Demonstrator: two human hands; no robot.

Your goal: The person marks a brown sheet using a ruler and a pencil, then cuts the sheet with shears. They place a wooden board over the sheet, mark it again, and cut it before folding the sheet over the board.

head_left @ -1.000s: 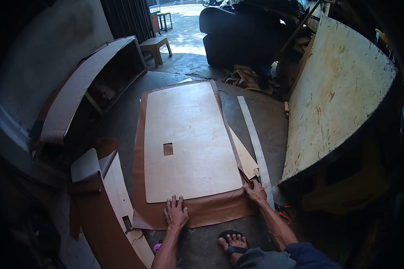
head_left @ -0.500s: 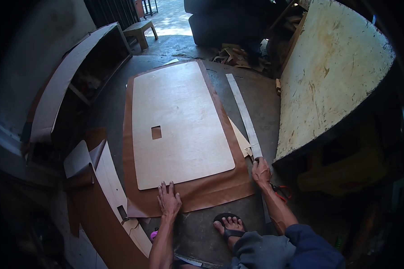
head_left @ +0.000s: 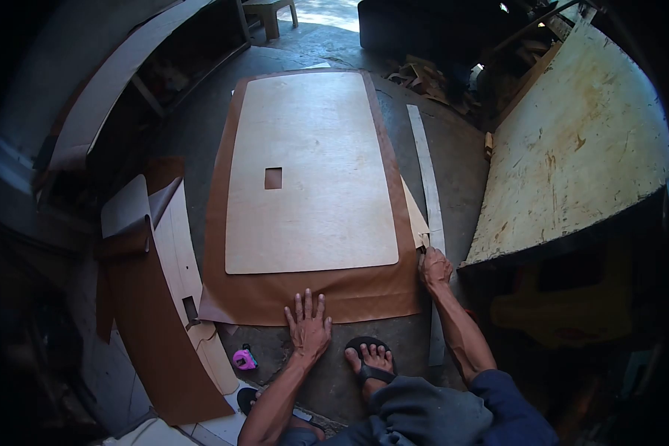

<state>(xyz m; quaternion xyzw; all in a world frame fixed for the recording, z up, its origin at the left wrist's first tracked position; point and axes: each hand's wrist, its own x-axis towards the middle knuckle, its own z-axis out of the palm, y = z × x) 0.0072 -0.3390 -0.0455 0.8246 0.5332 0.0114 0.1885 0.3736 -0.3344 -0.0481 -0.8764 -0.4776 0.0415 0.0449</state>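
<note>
A pale wooden panel (head_left: 316,186) with rounded corners and a small rectangular cutout lies on a larger brown sheet (head_left: 349,293) that looks like leatherette. My left hand (head_left: 310,331) is spread open at the sheet's near edge, its fingertips on the brown material. Closed at the sheet's right edge is my right hand (head_left: 436,267), over a long flat strip (head_left: 427,178) on the floor. A small dark bit shows by its fingers, but what it holds is hidden. A thin wooden offcut (head_left: 415,215) pokes out from under the sheet.
A purple tape measure (head_left: 244,359) sits on the floor left of my foot. Further left, another board (head_left: 175,260) lies partly under a folded brown sheet (head_left: 149,320). A stained white board (head_left: 580,141) leans at right. Scraps (head_left: 427,78) are piled behind.
The view has shifted. My left hand has drawn back from the panel's edge to the sheet's near edge, fingers spreading. My right hand stays at the strip; the orange-handled tool near its wrist no longer shows.
</note>
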